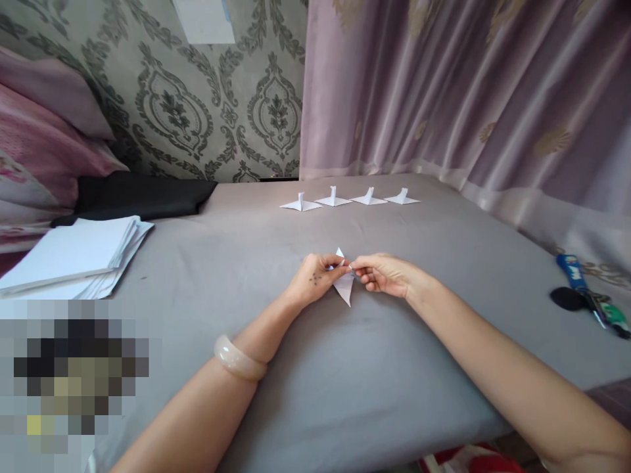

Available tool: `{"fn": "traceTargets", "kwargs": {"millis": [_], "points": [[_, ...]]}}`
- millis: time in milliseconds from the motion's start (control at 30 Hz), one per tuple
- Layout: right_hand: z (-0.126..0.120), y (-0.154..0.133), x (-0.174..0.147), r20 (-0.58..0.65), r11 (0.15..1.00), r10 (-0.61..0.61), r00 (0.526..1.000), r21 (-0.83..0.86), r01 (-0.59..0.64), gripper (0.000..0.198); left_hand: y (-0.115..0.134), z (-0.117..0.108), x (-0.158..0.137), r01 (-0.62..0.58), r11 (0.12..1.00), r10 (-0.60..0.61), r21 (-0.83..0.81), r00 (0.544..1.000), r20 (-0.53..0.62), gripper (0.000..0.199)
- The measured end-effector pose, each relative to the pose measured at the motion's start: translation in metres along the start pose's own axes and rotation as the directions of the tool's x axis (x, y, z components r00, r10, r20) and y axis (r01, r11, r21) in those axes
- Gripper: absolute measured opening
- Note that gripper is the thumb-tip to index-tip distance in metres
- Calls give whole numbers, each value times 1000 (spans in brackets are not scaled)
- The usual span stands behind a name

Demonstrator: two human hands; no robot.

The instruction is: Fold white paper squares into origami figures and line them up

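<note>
Above the middle of the grey-covered surface (197, 276), a small folded white paper figure (345, 289) is held between my two hands. Thumb and fingers of my left hand (315, 277) pinch it from the left; a pale bangle (240, 359) circles that wrist. My right hand (382, 274) pinches a small tip of the paper from the right, its other fingers curled. One pointed end sticks up behind the fingers and another points down toward me. The centre of the fold is hidden by the fingertips. Farther back, several similar folded paper figures (368, 197) stand in a row.
A stack of white paper (69, 253) lies at the left, before a black folded item (142, 196). A blue packet (572, 270) and a dark round object (568, 299) rest at the right edge. A purple curtain (419, 85) hangs behind; a pixelated patch covers the lower left.
</note>
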State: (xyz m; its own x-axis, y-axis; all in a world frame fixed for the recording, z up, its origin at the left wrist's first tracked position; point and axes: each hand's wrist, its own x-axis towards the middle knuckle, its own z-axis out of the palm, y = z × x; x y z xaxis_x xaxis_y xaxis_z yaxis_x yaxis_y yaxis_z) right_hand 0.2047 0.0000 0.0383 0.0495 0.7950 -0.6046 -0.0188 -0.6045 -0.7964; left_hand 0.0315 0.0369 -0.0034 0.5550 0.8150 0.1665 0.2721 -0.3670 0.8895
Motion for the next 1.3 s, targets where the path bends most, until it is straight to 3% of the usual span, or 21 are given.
{"fn": "traceTargets", "kwargs": {"millis": [433,933,1133,1300], "points": [[6,9,1,-63,993,-104,993,53,108,15,4,1,0,59,995,-61,-76,998,-22,28],[-11,13,7,184,977,70,980,184,-104,4,12,7,-4,27,996,-30,-89,999,-35,18],[-10,20,2,118,990,-49,992,135,33,8,13,4,-3,121,986,-130,-118,989,-67,20],[-6,22,-2,37,983,-146,989,115,141,13,15,1,-4,96,990,-98,-99,995,-18,22]]}}
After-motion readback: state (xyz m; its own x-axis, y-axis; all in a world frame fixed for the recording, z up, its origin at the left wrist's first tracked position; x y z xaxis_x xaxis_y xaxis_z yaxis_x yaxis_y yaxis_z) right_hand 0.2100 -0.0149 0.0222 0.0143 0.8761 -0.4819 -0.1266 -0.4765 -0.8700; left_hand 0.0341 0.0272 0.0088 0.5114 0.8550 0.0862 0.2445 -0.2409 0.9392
